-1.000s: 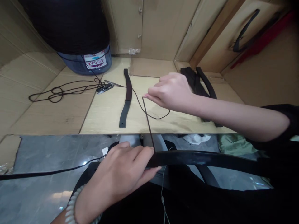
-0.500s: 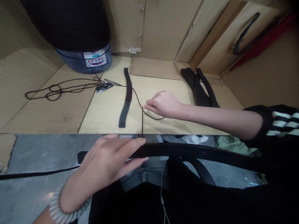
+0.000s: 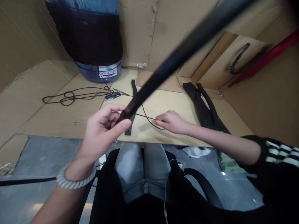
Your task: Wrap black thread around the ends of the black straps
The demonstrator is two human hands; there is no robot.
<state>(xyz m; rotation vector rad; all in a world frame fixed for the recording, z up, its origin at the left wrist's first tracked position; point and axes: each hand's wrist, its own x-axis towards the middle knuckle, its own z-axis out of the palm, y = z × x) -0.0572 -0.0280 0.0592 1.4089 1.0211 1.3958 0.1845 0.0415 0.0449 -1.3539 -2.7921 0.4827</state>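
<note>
My left hand (image 3: 104, 130) is closed on the near end of a long black strap (image 3: 177, 53), which slants up and away to the top right and is blurred by motion. My right hand (image 3: 170, 122) rests on the wooden tabletop (image 3: 70, 118) and pinches a thin black cord (image 3: 144, 115) that stretches taut to the strap end in my left hand. A second black strap (image 3: 133, 93) lies flat on the table behind my left hand. A pale bead bracelet is on my left wrist.
A blue water jug (image 3: 98, 46) wrapped in black thread stands at the back left. A loose loop of black cord (image 3: 70, 96) and small snips (image 3: 113, 95) lie left of centre. Several black straps (image 3: 205, 105) are piled at the right. Cardboard walls surround the table.
My left hand has swung the long strap up from level in front of me to a steep slant toward the top right. My right hand stayed low on the table with the cord.
</note>
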